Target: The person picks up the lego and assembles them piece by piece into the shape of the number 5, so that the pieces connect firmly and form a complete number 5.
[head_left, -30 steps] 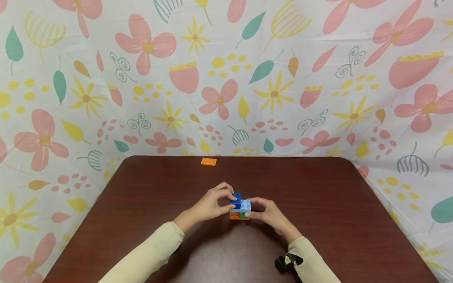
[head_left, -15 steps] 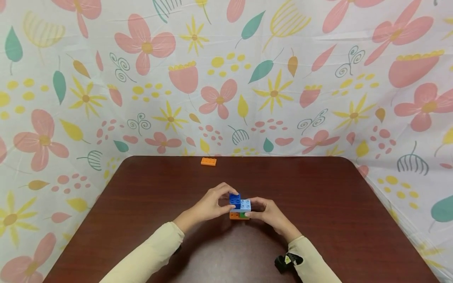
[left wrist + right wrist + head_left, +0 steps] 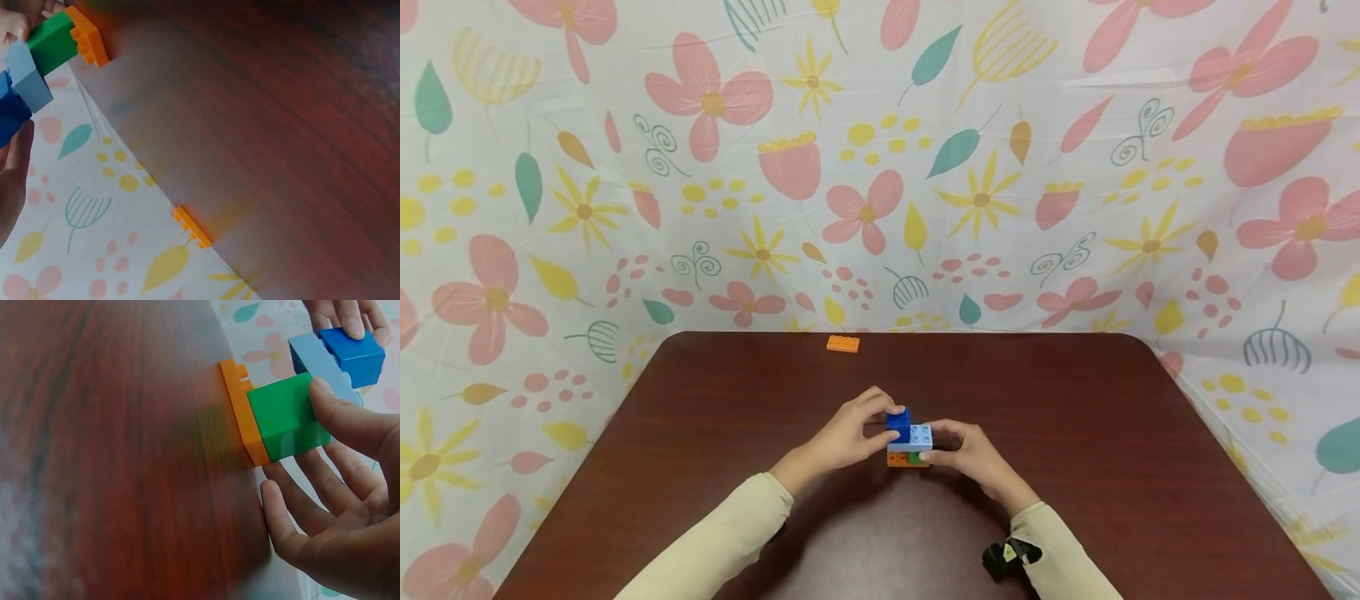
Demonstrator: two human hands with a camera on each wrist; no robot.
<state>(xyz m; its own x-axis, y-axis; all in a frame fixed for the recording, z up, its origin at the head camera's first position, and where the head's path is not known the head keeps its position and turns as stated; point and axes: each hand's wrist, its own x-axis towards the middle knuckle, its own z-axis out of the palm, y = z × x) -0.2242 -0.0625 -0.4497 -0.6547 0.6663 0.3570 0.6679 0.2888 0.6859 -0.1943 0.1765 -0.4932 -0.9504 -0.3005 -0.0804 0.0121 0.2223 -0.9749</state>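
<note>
A small stack of toy building bricks stands on the table in the head view. At its bottom lies an orange plate (image 3: 897,459), with a green brick (image 3: 281,412) on its right part. A light blue plate (image 3: 921,434) sits on the green brick and overhangs to the left. On that overhanging end is a dark blue brick (image 3: 903,428); whether it is fully pressed down I cannot tell. My left hand (image 3: 848,432) pinches the dark blue brick between thumb and fingers. My right hand (image 3: 973,457) grips the green brick, its thumb near the light blue plate.
Another orange plate (image 3: 843,344) lies by the far edge of the dark brown table (image 3: 1037,383). A flower-printed cloth (image 3: 865,208) hangs behind the table. A black wrist device (image 3: 1000,560) shows at the right sleeve.
The left fingertips have shifted from the top of the dark blue brick to its far edge, between one second and half a second ago. The right hand and the lower stack stay put.
</note>
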